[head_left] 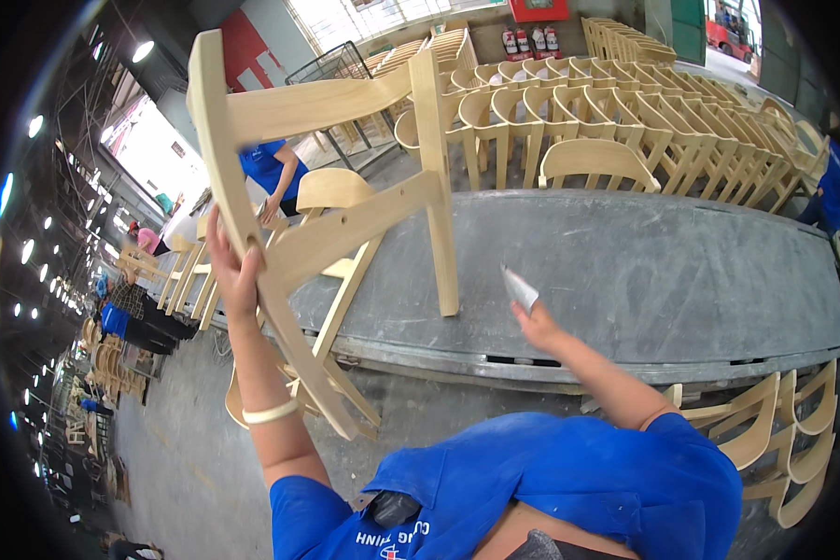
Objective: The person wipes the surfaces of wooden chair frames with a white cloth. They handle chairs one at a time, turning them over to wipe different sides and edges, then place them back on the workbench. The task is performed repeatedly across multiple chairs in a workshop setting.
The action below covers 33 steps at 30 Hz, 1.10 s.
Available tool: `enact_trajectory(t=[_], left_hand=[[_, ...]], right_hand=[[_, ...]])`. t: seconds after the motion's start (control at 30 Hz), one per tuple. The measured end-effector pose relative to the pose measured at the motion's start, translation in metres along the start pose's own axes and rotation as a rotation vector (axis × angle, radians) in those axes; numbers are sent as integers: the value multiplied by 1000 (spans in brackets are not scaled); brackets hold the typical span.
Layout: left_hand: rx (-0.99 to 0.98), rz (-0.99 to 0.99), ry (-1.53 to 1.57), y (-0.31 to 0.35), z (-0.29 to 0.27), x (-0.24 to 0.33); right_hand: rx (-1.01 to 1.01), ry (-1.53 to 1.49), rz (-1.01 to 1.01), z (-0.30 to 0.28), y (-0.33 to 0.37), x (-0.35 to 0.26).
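Observation:
A pale bare-wood chair frame (pixel 355 227) is held up at the left, tilted, by my left hand (pixel 236 275). Its fingers wrap round one long leg, close to where a crosspiece with small holes joins it. A curved top rail joins the two uprights at the far end. Over the grey worktable (pixel 644 271), my right hand (pixel 539 329) pinches a folded grey-white sheet (pixel 521 289) that looks like sandpaper. The sheet is apart from the frame. Partly hidden behind my frame is another wooden chair frame (pixel 345 280).
Rows of wooden chairs (pixel 569 107) stand beyond the table, one curved chair back (pixel 599 161) at its far edge. More chair frames (pixel 765 439) lie at the lower right. A co-worker in blue (pixel 273 170) works at the far left; another (pixel 835 182) stands at the right edge.

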State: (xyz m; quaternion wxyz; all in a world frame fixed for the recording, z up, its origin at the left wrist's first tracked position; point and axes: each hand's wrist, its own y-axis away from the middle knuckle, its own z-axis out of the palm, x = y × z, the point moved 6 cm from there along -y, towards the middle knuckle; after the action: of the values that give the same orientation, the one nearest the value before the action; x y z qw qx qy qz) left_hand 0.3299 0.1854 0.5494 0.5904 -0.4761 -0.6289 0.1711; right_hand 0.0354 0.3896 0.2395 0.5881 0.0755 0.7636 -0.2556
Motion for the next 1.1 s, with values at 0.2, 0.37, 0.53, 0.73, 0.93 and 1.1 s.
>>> enact_trajectory(t=[0.2,0.37,0.53,0.73,0.93,1.1], left_hand=[[205,-92,-179,3,-22,41],[368,-57,-492,11,-32,42],[321,22,-436,18,-51,33],[350,-52,-466,18,-63,21],[319,-65,-317,23,-85,4],[323,-15,-379,31,-100,-2]], right_hand=[[241,741,-644,-113,-122,-156],[416,1540,-764,-144,-249,-235],[300,1767,-570,-113,-264,-178],[99,1499,-763,-6,-172,-89],[504,1508,-561,-123,-250,-205],[537,1445,-690,-79,-206,-179]])
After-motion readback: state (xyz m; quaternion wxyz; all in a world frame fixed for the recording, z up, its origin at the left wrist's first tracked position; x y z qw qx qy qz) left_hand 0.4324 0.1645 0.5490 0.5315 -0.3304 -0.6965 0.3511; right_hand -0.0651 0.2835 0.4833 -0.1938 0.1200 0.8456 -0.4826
